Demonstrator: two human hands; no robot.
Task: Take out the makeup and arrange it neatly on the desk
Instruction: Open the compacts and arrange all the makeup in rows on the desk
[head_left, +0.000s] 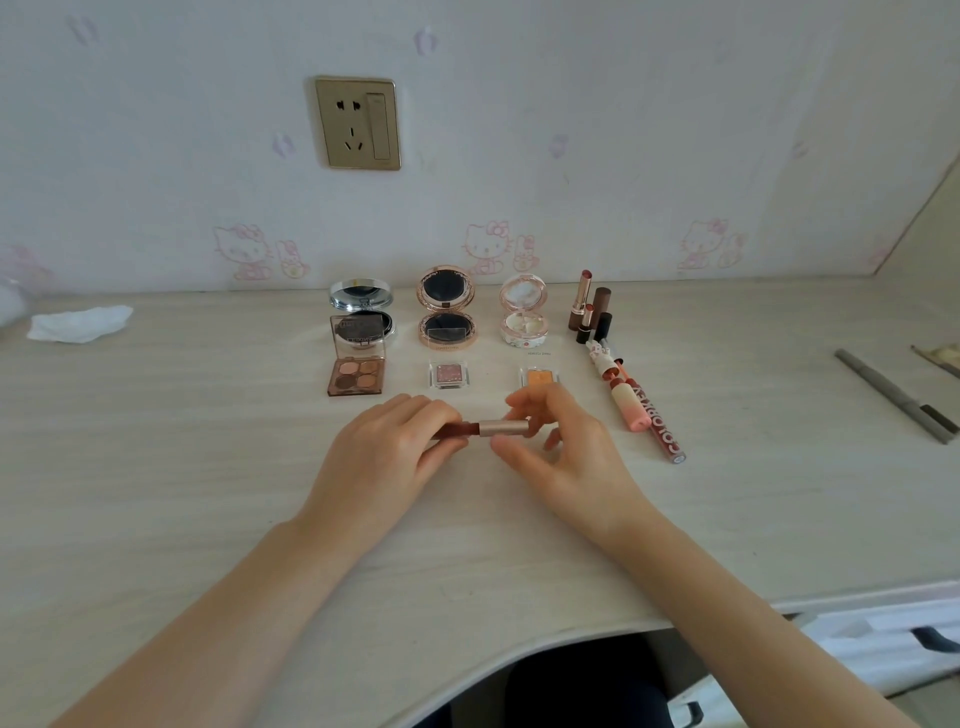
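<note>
You hold a slim lipstick tube (485, 429) low over the pale wood-grain desk (208, 467), left hand (387, 457) gripping its dark red end, right hand (556, 452) pinching the rose-gold end, probably uncapping it; next, stand it beside the upright lipsticks (589, 309).

Both hands, left (387, 447) and right (558, 447), meet with fingers pinched.
</note>
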